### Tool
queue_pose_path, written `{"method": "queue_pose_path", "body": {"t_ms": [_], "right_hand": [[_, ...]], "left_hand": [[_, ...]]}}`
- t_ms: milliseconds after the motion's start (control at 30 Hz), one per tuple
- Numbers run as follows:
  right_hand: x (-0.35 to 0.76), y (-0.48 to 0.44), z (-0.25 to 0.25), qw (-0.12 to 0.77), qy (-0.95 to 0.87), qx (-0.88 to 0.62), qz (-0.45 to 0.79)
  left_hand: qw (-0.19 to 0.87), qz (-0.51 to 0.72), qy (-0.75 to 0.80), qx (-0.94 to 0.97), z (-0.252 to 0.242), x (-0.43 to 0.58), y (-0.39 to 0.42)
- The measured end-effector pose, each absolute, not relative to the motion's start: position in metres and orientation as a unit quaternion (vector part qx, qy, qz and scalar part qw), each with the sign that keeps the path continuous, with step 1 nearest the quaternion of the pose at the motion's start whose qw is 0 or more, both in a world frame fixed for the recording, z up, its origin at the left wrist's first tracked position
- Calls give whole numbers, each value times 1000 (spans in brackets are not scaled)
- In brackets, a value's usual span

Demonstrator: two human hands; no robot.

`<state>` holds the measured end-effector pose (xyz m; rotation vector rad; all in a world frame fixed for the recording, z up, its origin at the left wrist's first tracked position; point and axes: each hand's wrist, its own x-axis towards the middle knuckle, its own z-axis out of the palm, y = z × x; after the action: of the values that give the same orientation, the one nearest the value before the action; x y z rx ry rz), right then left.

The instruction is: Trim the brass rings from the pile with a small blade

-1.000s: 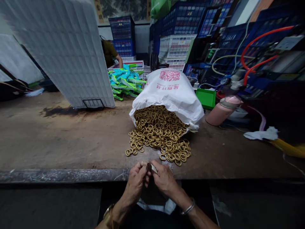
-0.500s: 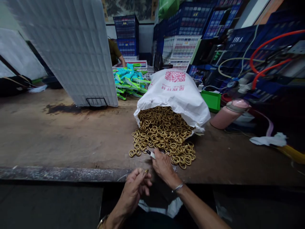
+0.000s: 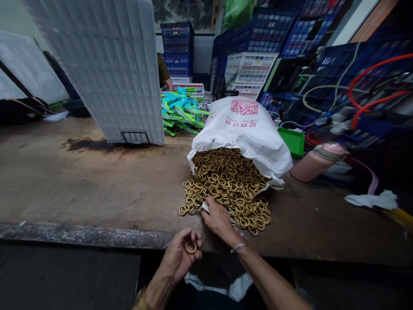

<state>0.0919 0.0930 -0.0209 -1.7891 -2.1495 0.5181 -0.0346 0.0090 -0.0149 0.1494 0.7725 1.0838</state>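
Ring (image 3: 190, 247) in L hand (image 3: 179, 259) fingertips

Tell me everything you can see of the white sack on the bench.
The white sack looks like woven plastic, printed in red with a square code and characters. It lies on its side on the brown workbench, mouth open toward the person, spilling a heap of brass-coloured rings onto the bench. Its skin is creased and bulging. The right hand reaches into the spilled rings, not touching the sack.
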Motion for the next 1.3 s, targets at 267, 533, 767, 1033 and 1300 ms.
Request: {"method": "queue_pose_path", "body": {"t_ms": [267, 533, 767, 1033, 1300], "right_hand": [[98, 68, -17, 335, -587, -583, 451], [102, 49, -13, 357, -507, -522, 585], [111, 51, -12, 332, -608, -529, 489], [110, 48, -13, 337, -583, -531, 514], [115, 45, -14, 297, -612, -566, 466]], "left_hand": [[651, 542, 474, 241, -23, -19, 15], [610, 507, 507, 337, -5, -13, 17], [423, 487, 535, 546, -13, -15, 12], [680, 425, 470, 369, -14, -10, 9], [706, 458, 432, 326, -18, -10, 7]]}}
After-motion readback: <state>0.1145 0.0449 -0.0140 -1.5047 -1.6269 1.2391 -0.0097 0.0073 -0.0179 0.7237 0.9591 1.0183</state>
